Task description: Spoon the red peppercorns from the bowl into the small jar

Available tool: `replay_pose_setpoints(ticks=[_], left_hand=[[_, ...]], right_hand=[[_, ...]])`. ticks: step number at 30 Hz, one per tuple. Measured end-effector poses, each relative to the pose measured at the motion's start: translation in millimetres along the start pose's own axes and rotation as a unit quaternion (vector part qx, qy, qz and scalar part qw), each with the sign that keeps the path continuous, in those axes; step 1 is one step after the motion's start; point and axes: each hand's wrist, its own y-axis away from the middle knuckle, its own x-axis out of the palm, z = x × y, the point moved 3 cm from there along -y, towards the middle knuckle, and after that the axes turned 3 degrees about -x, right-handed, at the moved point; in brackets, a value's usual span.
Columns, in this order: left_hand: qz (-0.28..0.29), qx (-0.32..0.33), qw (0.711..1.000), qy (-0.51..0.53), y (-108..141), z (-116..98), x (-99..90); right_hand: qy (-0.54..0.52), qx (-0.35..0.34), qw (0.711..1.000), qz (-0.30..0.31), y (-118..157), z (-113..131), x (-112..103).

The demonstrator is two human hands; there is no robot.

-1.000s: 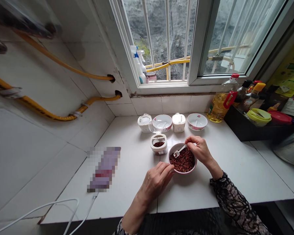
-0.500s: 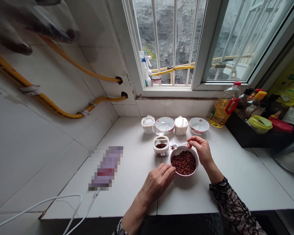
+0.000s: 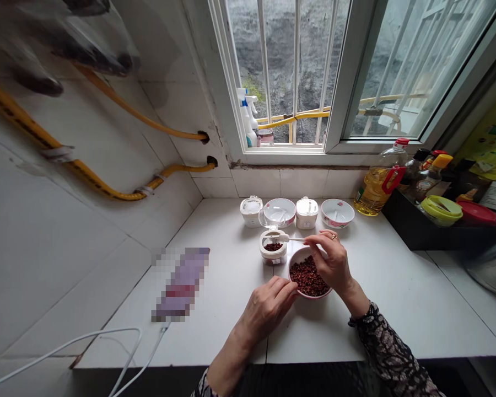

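Observation:
A bowl (image 3: pixel 290 271) of dark red-brown peppercorn-like grains stands on the white counter. My left hand (image 3: pixel 268 305) grips its left rim between thumb and fingers. A small white spoon (image 3: pixel 294 239) is pinched in my right hand (image 3: pixel 331 261), which hovers over the bowl's right side. The spoon's head lies over the mouth of a white jar (image 3: pixel 273 256) with its lid raised. Similar dark grains show inside this jar, left of the bowl.
Behind stand two closed white jars (image 3: pixel 251 213) (image 3: pixel 306 214) and two floral bowls (image 3: pixel 281 210) (image 3: pixel 338 214). An oil bottle (image 3: pixel 374 184) and black condiment rack (image 3: pixel 405 223) are at the right. A blurred purple object (image 3: pixel 182 284) and white cable (image 3: pixel 134 336) lie left.
My right hand has moved left, carrying the spoon from above the bowl's back left edge to over the open jar. My left hand stays on the bowl's rim.

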Motion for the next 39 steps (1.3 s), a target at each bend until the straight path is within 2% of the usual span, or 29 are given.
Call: replay_pose_setpoints(ticks=[3,7,13,18,23,28,34,39], left_hand=[[0.001,0.002,1.0,0.005,1,1,0.3],[0.0,0.002,1.0,0.018,3,2,1.3],[0.002,0.006,1.0,0.021,2,2,0.3],[0.001,0.004,1.0,0.015,3,2,0.0],[0.008,0.0,1.0,0.017,3,3,1.1],[0.006,0.004,1.0,0.014,4,3,1.9],[0.002,0.006,1.0,0.012,3,3,1.3],[-0.002,0.007,1.0,0.014,2,2,0.7]], right_hand=[[-0.001,0.056,0.998,-0.025,2,-12,-14],[0.046,0.082,0.996,0.005,6,-27,-20],[0.062,0.063,0.993,0.084,10,-32,-7],[0.019,0.089,0.987,0.136,15,-32,4],[-0.007,0.148,0.984,0.096,15,-39,3],[-0.063,0.226,0.97,0.066,13,-42,-2],[-0.153,0.312,0.937,0.046,13,-43,0],[-0.23,0.384,0.894,0.009,13,-50,-1]])
